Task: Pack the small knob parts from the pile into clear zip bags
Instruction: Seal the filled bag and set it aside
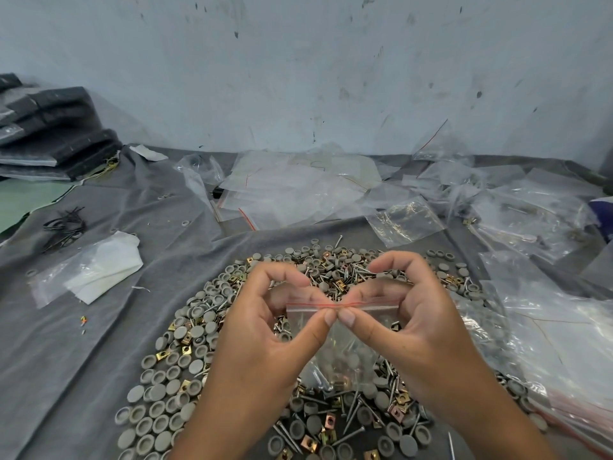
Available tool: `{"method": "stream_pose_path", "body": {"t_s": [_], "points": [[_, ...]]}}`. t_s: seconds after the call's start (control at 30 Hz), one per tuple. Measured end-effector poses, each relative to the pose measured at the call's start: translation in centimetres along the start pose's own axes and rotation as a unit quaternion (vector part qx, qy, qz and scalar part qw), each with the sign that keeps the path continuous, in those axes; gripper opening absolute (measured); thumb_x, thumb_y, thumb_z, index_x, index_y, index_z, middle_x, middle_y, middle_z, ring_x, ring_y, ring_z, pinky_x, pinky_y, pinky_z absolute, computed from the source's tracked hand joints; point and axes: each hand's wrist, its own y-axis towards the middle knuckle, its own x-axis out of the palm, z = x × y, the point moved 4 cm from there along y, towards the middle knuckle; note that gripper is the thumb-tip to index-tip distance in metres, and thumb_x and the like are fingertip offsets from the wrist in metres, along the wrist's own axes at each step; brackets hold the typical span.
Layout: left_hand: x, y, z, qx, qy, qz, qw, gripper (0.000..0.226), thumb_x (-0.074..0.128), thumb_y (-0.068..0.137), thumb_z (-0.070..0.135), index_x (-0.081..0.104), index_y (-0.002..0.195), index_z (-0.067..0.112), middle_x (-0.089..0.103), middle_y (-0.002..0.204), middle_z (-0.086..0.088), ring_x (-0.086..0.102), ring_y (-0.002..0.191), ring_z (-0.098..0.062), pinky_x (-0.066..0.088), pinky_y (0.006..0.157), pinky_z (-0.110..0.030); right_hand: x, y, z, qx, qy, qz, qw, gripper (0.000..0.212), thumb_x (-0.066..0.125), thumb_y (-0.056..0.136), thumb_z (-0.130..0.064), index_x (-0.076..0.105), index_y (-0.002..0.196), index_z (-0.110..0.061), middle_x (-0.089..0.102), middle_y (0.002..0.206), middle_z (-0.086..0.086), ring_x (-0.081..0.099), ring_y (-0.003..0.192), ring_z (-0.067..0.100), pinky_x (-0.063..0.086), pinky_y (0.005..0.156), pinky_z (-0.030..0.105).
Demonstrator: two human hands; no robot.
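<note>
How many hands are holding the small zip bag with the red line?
2. The left hand pinches the zip bag at its red seal from the left, the right hand from the right, thumbs meeting mid-seal, above the pile.

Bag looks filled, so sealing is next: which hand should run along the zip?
Probably the right hand: both thumbs pinch the zip bag at mid-strip, and slightly more of the red line lies on its side. The left hand anchors.

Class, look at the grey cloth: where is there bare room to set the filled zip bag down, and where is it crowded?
Bare grey cloth lies left of the parts pile, below the folded white plastic. Another bare strip runs between the black ties and the empty bags. The right side is crowded with clear bags.
</note>
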Motion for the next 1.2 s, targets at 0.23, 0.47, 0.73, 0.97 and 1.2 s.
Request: {"method": "stream_pose_path", "body": {"t_s": [0.23,0.47,0.73,0.97,1.2], "points": [[-0.5,0.0,0.1,-0.009,-0.003,0.016,1.000,0.034,0.078,0.075,0.033,0.060,0.104,0.033,0.075,0.095,-0.004,0.072,0.089,-0.020,0.057,0.071,-0.025,-0.6,0.0,0.0,-0.001,-0.047,0.023,0.999,0.052,0.082,0.076,-0.047,0.051,0.117,-0.046,0.077,0.100,-0.002,0.073,0.086,0.018,0.060,0.070,0.031],[-0.4,-0.1,0.3,-0.012,0.006,0.006,1.000,0.041,0.081,0.074,0.036,0.058,0.108,0.034,0.077,0.095,-0.002,0.073,0.092,-0.020,0.053,0.078,-0.036,-0.6,0.1,0.0,0.008,-0.019,0.015,1.000,0.054,0.086,0.073,-0.044,0.051,0.114,-0.045,0.078,0.093,0.004,0.074,0.084,0.018,0.057,0.074,0.023],[-0.4,0.1,0.3,-0.040,-0.038,0.002,0.998,0.039,0.089,0.073,0.030,0.057,0.096,0.032,0.078,0.091,-0.008,0.075,0.082,-0.021,0.056,0.065,-0.020,-1.8,0.4,-0.3,0.041,0.000,0.007,0.999,0.058,0.089,0.063,-0.042,0.059,0.112,-0.039,0.078,0.084,0.005,0.076,0.082,0.019,0.058,0.077,0.022],[-1.1,0.4,0.6,-0.082,-0.052,-0.031,0.995,0.049,0.081,0.073,0.019,0.065,0.119,0.024,0.078,0.090,-0.009,0.071,0.066,-0.002,0.048,0.062,-0.005,-2.5,0.6,-0.7,0.087,0.045,-0.066,0.993,0.069,0.074,0.077,-0.011,0.047,0.140,-0.022,0.079,0.095,0.011,0.072,0.073,0.004,0.052,0.069,0.011],[-1.6,0.3,0.4,-0.081,-0.033,-0.079,0.993,0.040,0.063,0.090,0.022,0.063,0.129,0.028,0.077,0.105,-0.003,0.068,0.113,-0.008,0.046,0.090,-0.009,-2.8,0.6,0.0,0.082,0.026,-0.048,0.995,0.065,0.075,0.080,-0.018,0.049,0.139,-0.028,0.079,0.105,0.007,0.075,0.093,0.015,0.055,0.080,0.016]]}}
